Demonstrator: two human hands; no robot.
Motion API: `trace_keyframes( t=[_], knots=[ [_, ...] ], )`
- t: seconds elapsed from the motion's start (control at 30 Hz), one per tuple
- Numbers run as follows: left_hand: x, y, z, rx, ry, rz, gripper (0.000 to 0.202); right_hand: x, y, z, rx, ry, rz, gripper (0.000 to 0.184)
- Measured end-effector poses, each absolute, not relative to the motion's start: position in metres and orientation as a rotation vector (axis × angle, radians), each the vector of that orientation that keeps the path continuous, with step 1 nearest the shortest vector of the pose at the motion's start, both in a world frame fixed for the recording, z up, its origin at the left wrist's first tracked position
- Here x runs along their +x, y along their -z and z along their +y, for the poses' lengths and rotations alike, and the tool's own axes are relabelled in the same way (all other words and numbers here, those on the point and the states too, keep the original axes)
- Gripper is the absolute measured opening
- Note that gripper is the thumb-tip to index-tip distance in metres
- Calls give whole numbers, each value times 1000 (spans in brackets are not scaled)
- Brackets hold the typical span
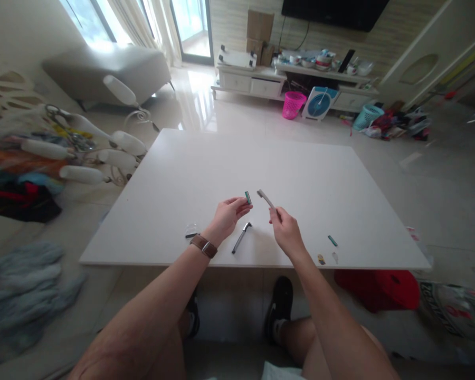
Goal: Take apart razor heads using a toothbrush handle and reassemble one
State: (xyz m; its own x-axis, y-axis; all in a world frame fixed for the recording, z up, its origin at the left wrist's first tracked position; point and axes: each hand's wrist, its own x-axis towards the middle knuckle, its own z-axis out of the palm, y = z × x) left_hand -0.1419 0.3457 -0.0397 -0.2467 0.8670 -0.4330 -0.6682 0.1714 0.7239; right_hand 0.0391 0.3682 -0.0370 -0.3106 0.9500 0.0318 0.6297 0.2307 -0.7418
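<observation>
My left hand (228, 215) pinches a small green razor cartridge (248, 198) between thumb and fingers, held just above the white table (261, 169). My right hand (284, 228) grips a grey razor handle (265, 198), its tip pointing up and left toward the cartridge; the two parts are a short gap apart. A second razor handle (241, 237) lies on the table below and between my hands. A brown watch strap (203, 246) sits on my left wrist.
A clear plastic piece (190, 231) lies left of my left wrist. Another green cartridge (332, 240) and two small bits (326, 258) lie near the table's front right. A red object (380, 287) sits on the floor at right, a rack (83, 148) at left.
</observation>
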Motion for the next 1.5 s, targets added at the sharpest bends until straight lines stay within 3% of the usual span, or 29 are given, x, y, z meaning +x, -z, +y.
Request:
trace_keyframes(
  t=[0.47, 0.83, 1.5],
  knots=[
    [-138, 45, 340, 415, -1501, 1183, 19, 34, 36, 354, -1379, -883, -2082, 36],
    [-126, 54, 355, 525, -1407, 1246, 18, 28, 43, 368, -1414, -900, -1953, 39],
    [-126, 49, 345, 526, -1547, 1308, 17, 29, 41, 353, -1412, -966, -1957, 37]
  ],
)
